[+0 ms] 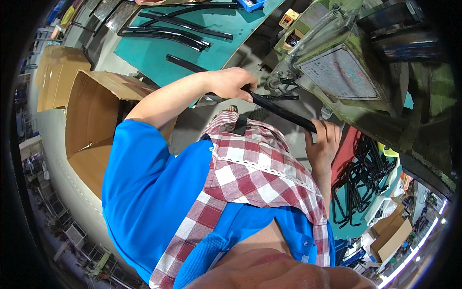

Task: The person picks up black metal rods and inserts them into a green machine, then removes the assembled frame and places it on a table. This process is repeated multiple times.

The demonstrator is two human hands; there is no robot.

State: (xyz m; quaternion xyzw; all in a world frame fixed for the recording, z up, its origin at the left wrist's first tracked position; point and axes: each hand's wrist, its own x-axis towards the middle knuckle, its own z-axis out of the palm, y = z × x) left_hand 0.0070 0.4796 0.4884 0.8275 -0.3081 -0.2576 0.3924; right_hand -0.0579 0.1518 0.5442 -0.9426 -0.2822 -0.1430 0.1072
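A: We record one long black strip [281, 110] in hand, held across the front of the green machine [337, 72]. The left hand [233, 83] is closed over its upper end; the right hand [322, 142] is wrapped round its lower end. Both grips are holding the strip, neither is open.

B: Progress?

A: We judge the piece to be at the machine, mid-handling. Whether the machine has worked on it we cannot tell. More strips [175, 33] lie flat on the teal surface [231, 43] beyond the left hand, well apart from the machine. We judge much of the batch is still to pass through.

B: Containers?

A: An open cardboard box [91, 120] stands at the person's left; the visible inside shows bare cardboard, its bottom hidden by the blue sleeve. To the right, below the machine, black wire-like parts [361, 178] lie heaped in a tangle; what holds them we cannot make out. Further cartons [390, 238] sit lower right, contents unseen.
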